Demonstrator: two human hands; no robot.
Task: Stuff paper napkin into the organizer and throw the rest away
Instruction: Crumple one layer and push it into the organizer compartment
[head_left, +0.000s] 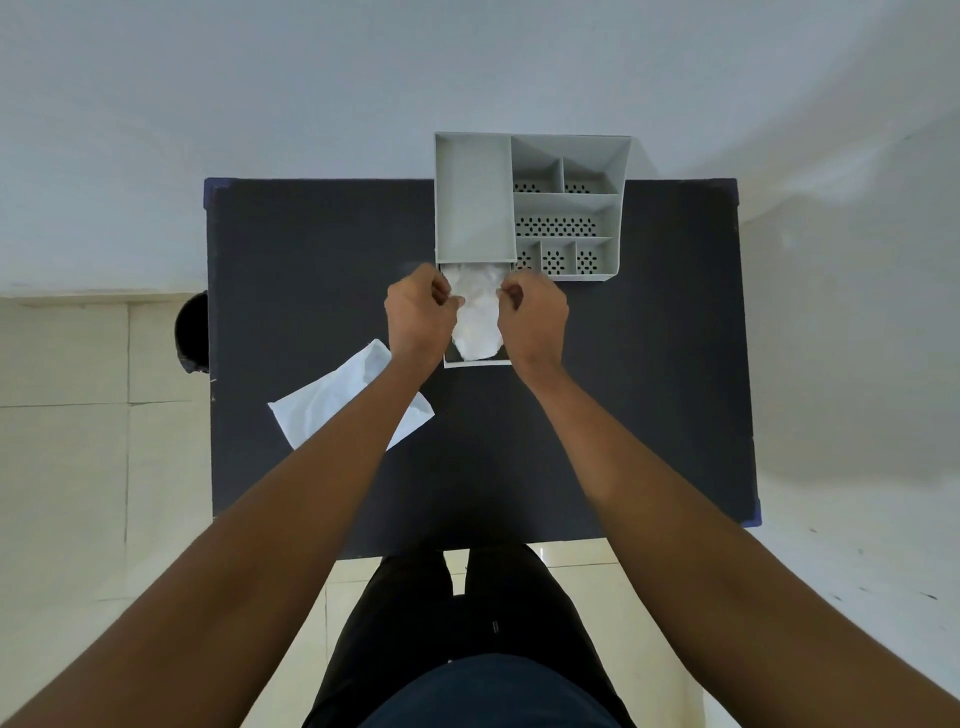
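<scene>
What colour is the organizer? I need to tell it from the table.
Light grey, with dotted holes in the small compartments' floors; the organizer shows in the head view.

So I'm working at a matte black table (311, 260), with blue trim peeking out at its far corners and near right corner. Cream floor tiles (67, 441) run along its left edge, and a plain white wall (260, 78) sits behind the far edge.

Dark counter (623, 415): grey organizer (475, 202) at far edge w/ drawer (475, 362) pulled out toward near side; white wrapper (332, 402) flat at left-centre.
</scene>
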